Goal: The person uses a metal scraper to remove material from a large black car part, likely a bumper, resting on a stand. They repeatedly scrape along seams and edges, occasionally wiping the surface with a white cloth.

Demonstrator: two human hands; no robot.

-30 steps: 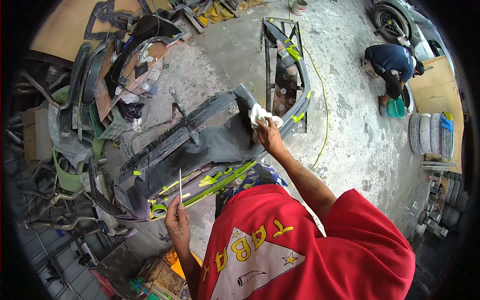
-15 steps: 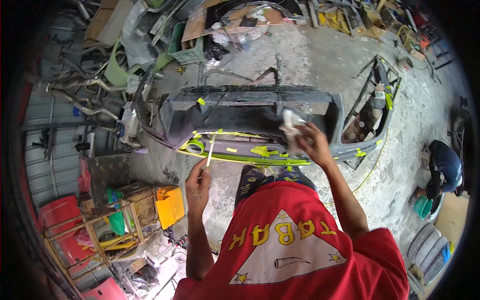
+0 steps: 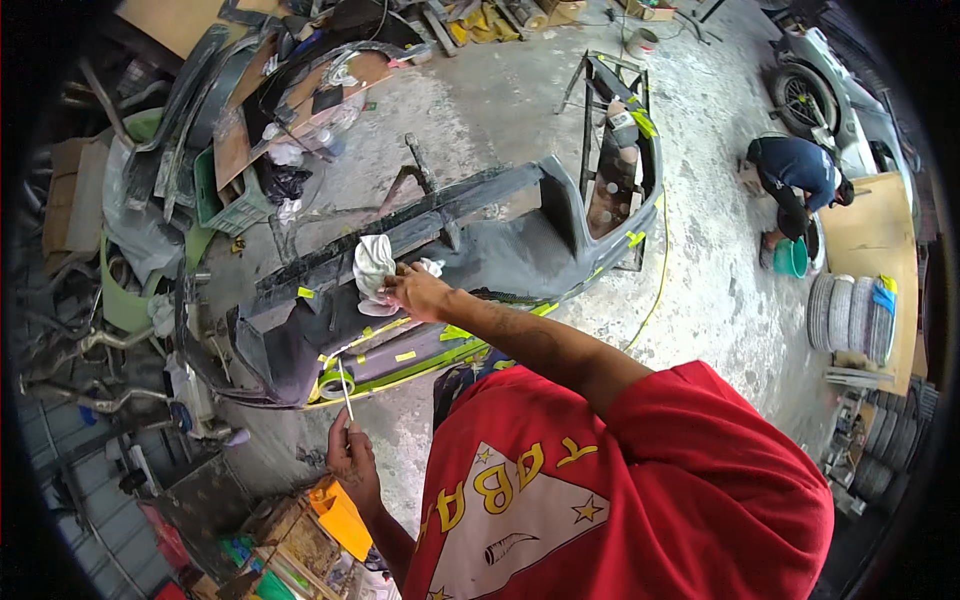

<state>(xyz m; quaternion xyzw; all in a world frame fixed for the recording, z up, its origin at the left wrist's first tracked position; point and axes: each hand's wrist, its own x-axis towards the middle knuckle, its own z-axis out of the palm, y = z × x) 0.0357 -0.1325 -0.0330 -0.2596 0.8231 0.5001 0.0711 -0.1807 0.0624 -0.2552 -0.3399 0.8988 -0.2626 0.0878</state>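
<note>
A grey and black car bumper (image 3: 510, 240) lies before me on a stand, with strips of yellow-green tape along its near edge. My right hand (image 3: 422, 292) reaches across to the left, closed on a crumpled white cloth (image 3: 374, 265) over the bumper's middle. Lower down, my left hand (image 3: 353, 462) pinches a thin, pale stick (image 3: 346, 388) that points up toward the bumper's near left end. Behind the stick's upper part, a tape roll (image 3: 331, 384) rests at the bumper's edge.
A green crate (image 3: 235, 208) and loose body panels crowd the left. At right, a person (image 3: 795, 172) in dark blue bends near a teal bucket (image 3: 790, 257); tires (image 3: 850, 315) stand closer. A yellow line (image 3: 661, 285) crosses the floor. An orange piece (image 3: 341, 515) lies lower left.
The view has turned to the right. My right hand has carried the cloth leftward along the bumper, from its right part to the middle. My left hand still holds the stick near the tape roll.
</note>
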